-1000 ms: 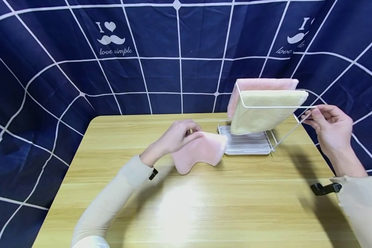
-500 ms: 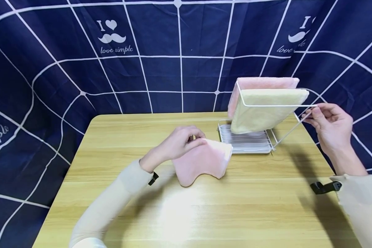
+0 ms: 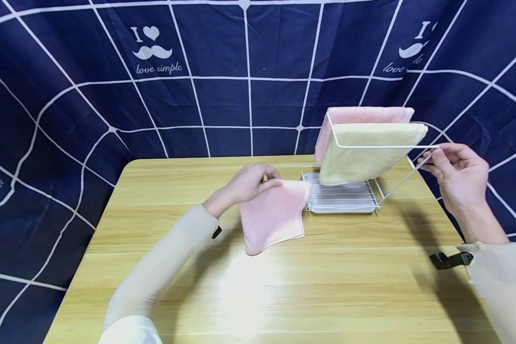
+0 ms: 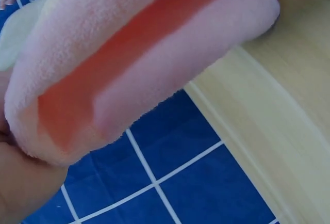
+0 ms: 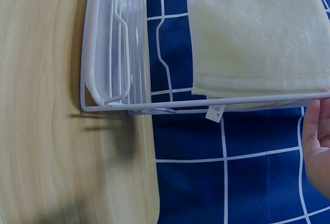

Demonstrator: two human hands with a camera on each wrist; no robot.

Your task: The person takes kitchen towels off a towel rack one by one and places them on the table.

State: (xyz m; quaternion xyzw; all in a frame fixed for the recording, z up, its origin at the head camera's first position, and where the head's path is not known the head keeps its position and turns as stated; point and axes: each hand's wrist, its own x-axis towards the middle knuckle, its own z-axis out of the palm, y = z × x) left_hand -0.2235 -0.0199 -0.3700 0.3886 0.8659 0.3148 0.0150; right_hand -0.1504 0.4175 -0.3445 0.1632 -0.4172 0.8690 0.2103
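Note:
My left hand (image 3: pixel 251 182) pinches the upper edge of a small pink towel (image 3: pixel 273 217), which hangs just left of the rack's tray. In the left wrist view that towel (image 4: pixel 93 35) is doubled over, and part of my thumb side (image 4: pixel 28 182) shows at its edge. With thumb and fingers, my right hand (image 3: pixel 460 174) grips the upper right corner of a white wire rack (image 3: pixel 387 147). A pale yellow towel (image 3: pixel 370 160) hangs from the rack's top, and a second pink towel (image 3: pixel 370 114) hangs behind it. A small white label (image 5: pixel 215 113) dangles below the yellow towel.
Under the hanging towels is the rack's white tray with a wire grid (image 3: pixel 341 198). Everything stands on a light wooden table (image 3: pixel 309 286). A dark blue cloth with white grid lines (image 3: pixel 221 105) rises behind and at both sides.
The pink towel in my left hand dipped rightward, then rose back left. Its lower edge, curved inward before, now hangs more evenly. My right hand and the rack have stayed put.

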